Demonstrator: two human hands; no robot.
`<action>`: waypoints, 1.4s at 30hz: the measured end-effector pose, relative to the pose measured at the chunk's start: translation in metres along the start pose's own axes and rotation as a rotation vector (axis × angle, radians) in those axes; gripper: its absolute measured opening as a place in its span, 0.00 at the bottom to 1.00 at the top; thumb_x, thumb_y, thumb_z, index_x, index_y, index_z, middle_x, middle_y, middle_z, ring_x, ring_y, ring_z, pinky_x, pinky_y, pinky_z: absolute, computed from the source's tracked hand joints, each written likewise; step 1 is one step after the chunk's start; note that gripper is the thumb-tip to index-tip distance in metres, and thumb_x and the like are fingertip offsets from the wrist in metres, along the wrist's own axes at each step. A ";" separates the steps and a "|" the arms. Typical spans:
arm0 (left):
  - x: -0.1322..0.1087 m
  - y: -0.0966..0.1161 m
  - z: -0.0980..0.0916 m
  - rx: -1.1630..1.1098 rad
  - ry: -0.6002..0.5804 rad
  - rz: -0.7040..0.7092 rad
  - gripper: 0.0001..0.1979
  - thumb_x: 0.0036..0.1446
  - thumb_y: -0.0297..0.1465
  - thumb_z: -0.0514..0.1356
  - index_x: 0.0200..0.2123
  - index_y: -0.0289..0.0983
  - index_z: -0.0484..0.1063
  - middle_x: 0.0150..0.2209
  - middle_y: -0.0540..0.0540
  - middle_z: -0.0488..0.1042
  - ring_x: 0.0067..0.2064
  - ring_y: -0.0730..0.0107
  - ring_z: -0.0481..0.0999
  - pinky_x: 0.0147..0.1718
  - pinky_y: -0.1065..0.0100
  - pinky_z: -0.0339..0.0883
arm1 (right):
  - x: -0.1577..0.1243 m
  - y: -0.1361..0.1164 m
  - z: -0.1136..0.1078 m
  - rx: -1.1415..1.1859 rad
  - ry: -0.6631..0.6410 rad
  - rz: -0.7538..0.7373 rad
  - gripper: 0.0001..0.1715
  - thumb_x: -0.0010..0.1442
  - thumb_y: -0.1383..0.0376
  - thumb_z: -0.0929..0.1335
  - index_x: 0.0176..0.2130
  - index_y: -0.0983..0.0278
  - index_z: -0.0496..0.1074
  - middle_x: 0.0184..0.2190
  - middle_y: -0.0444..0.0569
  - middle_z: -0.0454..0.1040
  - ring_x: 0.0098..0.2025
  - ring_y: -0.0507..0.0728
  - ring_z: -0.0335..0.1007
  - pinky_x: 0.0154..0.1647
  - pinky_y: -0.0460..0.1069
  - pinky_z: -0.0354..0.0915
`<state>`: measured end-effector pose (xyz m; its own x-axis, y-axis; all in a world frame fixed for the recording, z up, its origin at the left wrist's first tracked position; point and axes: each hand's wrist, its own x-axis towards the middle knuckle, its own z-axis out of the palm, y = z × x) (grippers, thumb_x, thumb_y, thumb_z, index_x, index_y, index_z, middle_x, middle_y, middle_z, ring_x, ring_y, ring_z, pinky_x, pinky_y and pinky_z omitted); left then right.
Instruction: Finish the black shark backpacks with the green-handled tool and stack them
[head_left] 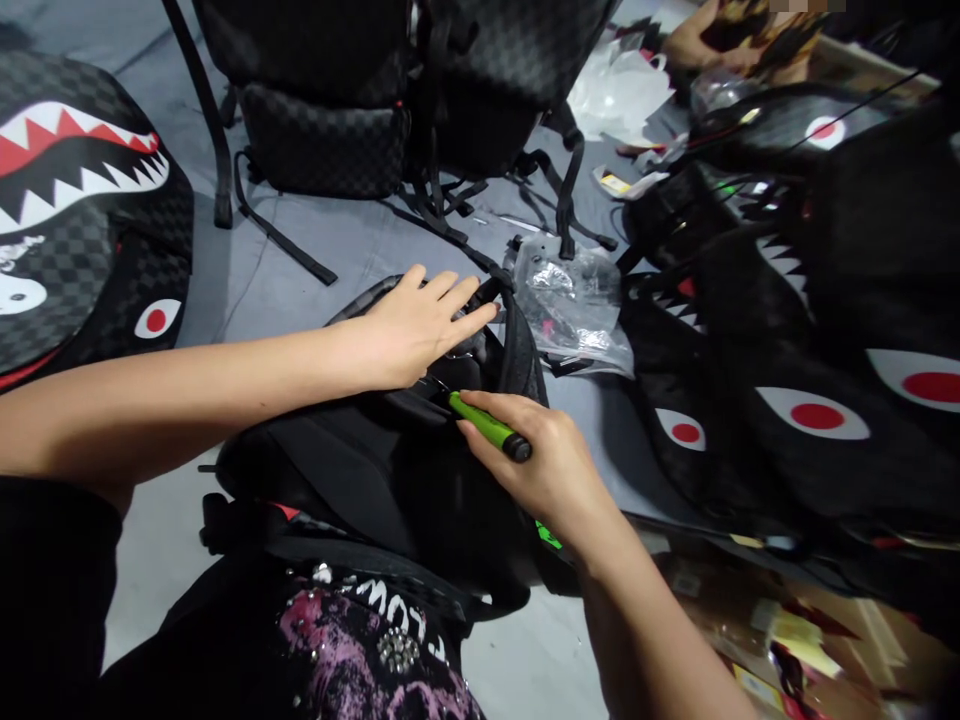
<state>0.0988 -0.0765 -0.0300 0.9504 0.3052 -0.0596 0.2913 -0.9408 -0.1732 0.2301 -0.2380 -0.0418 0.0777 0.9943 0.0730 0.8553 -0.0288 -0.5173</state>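
A black backpack (pixel 390 480) lies on the grey table right in front of me. My left hand (pixel 416 325) rests flat on its top edge, fingers stretched out and together, pressing the fabric down. My right hand (pixel 544 465) is closed around a green-handled tool (pixel 487 425) with a black end. The tool's tip points into the bag's seam just below my left hand; the tip itself is hidden in the dark fabric.
Shark-face backpacks lie at the left (pixel 82 210) and in a pile at the right (pixel 810 380). Two checkered black backpacks (pixel 330 110) stand at the back with loose straps. Crumpled clear plastic bags (pixel 574 300) lie beside the bag. The table's edge (pixel 675 530) runs under my right forearm.
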 end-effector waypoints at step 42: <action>-0.012 -0.001 0.005 -0.042 0.066 -0.080 0.43 0.58 0.34 0.61 0.72 0.40 0.45 0.74 0.33 0.39 0.70 0.41 0.53 0.60 0.43 0.56 | 0.005 -0.023 0.032 0.045 0.248 0.088 0.14 0.62 0.57 0.69 0.41 0.61 0.80 0.39 0.52 0.82 0.41 0.61 0.79 0.43 0.55 0.72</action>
<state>0.0866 -0.0788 -0.0343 0.9285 0.3708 0.0181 0.3698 -0.9195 -0.1335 0.1943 -0.2294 -0.0566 0.2787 0.9325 0.2297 0.8164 -0.1041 -0.5681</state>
